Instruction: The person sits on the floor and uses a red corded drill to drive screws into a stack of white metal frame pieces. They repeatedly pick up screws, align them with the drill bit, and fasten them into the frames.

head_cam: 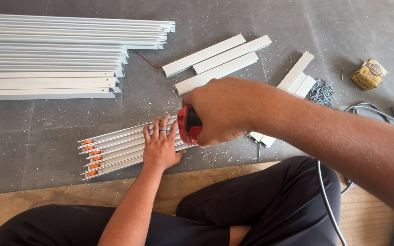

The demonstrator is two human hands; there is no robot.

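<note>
My left hand [160, 146] lies flat, fingers spread, on a bundle of short aluminium channel pieces [115, 150] with orange rollers [91, 159] at their left ends. There is a ring on one finger. My right hand [222, 111] grips a red power tool [189, 125], held over the right end of the bundle, just beside my left fingertips. The tool's tip is hidden behind my hand.
A stack of long aluminium profiles [51, 54] lies at the upper left. Three short white bars [217, 61] sit in the middle, more short pieces [297, 75] and a pile of screws [322, 92] to the right, with a yellow box [369, 74]. A grey cable [327, 196] runs past my crossed legs.
</note>
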